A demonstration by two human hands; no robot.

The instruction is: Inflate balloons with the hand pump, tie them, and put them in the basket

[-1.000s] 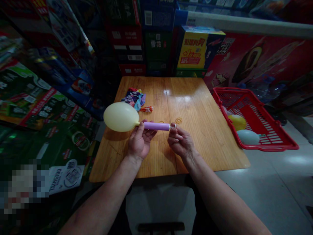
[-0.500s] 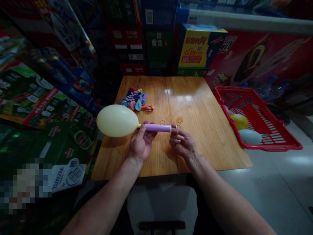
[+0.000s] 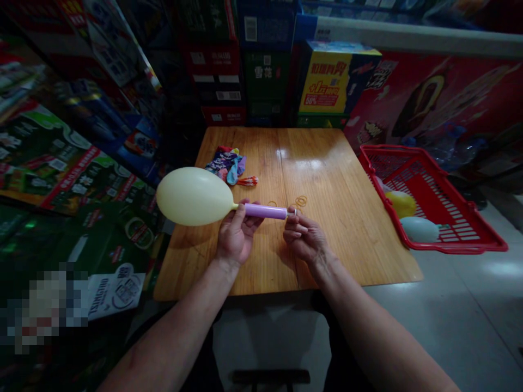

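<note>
A pale yellow inflated balloon (image 3: 194,196) sits on the left end of a purple hand pump (image 3: 266,211), above the wooden table (image 3: 327,239). My left hand (image 3: 237,234) is closed around the pump's left end and the balloon's neck. The fingers of my right hand (image 3: 304,235) grip the pump's handle at the right end. Behind the pump lie some rubber bands (image 3: 301,201). A pile of uninflated balloons (image 3: 226,163) rests on the table's back left part.
At the right of the table is a red basket (image 3: 433,174) holding a yellow balloon (image 3: 400,203) and a light blue balloon (image 3: 420,229). Stacked boxes (image 3: 265,81) stand behind the table, with green cartons (image 3: 118,228) to the left.
The pale yellow balloon looks slightly larger and its far end reaches further left. Both hands keep their hold on the pump and have barely moved.
</note>
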